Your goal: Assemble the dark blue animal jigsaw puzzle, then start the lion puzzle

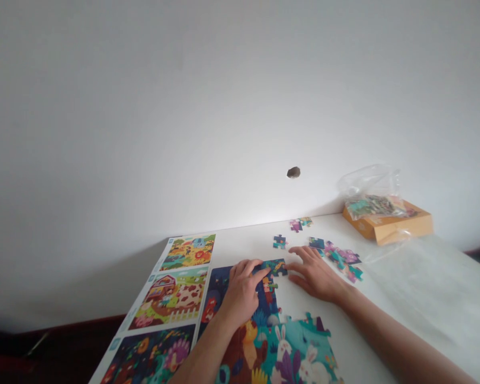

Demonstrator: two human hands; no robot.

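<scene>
A partly joined jigsaw puzzle [300, 341] with rabbits and dark forest scenery lies on the white table. My left hand [244, 290] rests on its upper part, thumb and fingers apart, gripping nothing. At the puzzle's top right corner, a dark blue-green puzzle piece [279, 267] sits between my two hands. Just right of that piece is my right hand [316, 273], fingers spread, with its fingertips close to the edge; whether they touch it I cannot tell. Several loose puzzle pieces [346, 256] lie beyond and beside my right hand. My left forearm hides part of the puzzle.
A picture sheet [180, 293] with farm and animal scenes lies on the left. At the back right, an orange box [404, 229] carries a clear plastic bag [372, 205] of pieces. More loose pieces [280, 241] lie near the white wall [224, 133], which has a hole.
</scene>
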